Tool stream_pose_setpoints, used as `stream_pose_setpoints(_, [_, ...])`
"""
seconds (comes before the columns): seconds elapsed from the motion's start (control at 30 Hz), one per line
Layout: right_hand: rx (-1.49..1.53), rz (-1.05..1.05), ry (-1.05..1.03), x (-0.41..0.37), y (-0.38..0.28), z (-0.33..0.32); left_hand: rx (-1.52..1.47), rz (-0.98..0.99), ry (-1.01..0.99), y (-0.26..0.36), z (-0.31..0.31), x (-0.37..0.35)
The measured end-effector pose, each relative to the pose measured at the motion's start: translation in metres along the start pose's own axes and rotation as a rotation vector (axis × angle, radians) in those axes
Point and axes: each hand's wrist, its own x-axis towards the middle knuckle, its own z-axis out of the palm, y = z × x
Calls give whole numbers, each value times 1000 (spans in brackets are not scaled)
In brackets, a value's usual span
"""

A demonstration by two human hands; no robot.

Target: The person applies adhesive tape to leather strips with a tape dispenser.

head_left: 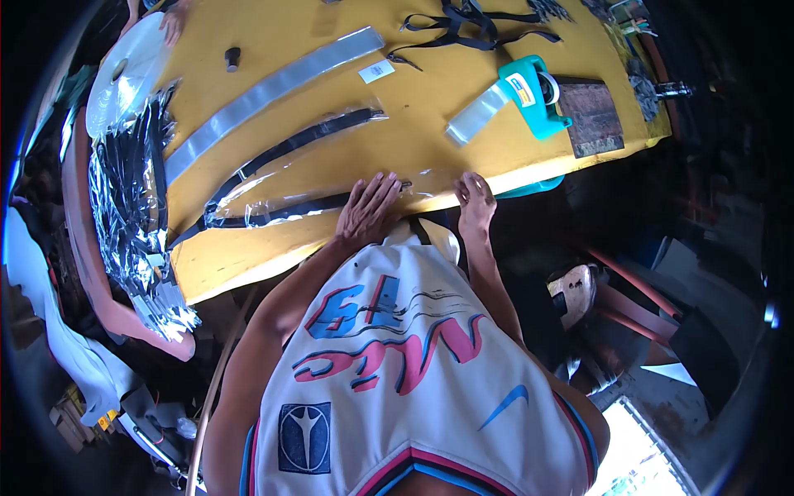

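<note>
My left hand (369, 208) lies flat with its fingers stretched over one end of a black strap in a clear plastic sleeve (285, 211), pressing it to the yellow table near the front edge. To the right, my right hand (475, 202) is at the table's edge, its fingers curled and bunched together. Clear film (430, 180) spreads between the two hands; whether the right fingertips pinch it I cannot make out. A second sleeved black strap (298, 139) curves behind, meeting the first at the left. Beyond it lies a long clear plastic strip (273, 97).
A teal tape dispenser (536, 97) stands at right, beside a dark board (590, 117). Black straps (463, 26), a white label (376, 72) and a small dark cylinder (232, 59) lie further back. At left, sleeved straps (132, 198) pile up; another person's hand (175, 21) touches a white roll (124, 74).
</note>
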Motion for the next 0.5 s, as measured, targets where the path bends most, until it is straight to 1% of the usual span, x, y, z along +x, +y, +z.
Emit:
stream_pose_setpoints(0.03, [4, -7, -49, 3, 6, -4, 5, 30, -12, 3, -1, 1])
stream_pose_setpoints(0.1, [144, 50, -74, -1, 9, 1, -13, 7, -40, 4, 3, 1])
stream_pose_setpoints(0.17, [192, 36, 6, -7, 13, 13, -24, -10, -66, 0, 6, 6])
stream_pose_setpoints(0.2, [170, 26, 41, -11, 10, 16, -20, -10, -62, 1, 6, 5])
stream_pose_setpoints(0.23, [172, 28, 48, -11, 9, 16, -17, -11, -60, 2, 6, 3])
stream_pose_setpoints(0.3, [54, -41, 150, -8, 6, 20, 1, 11, -67, 2, 6, 2])
stream_pose_setpoints(0.33, [57, -40, 154, -8, 6, 22, 18, 30, -70, 1, 5, 2])
stream_pose_setpoints(0.43, [240, 8, 98, -8, 7, 29, 33, 42, -64, 1, 5, 4])
stream_pose_setpoints(0.5, [336, 130, -13, -8, 16, 27, 25, 33, -70, 1, 5, 6])
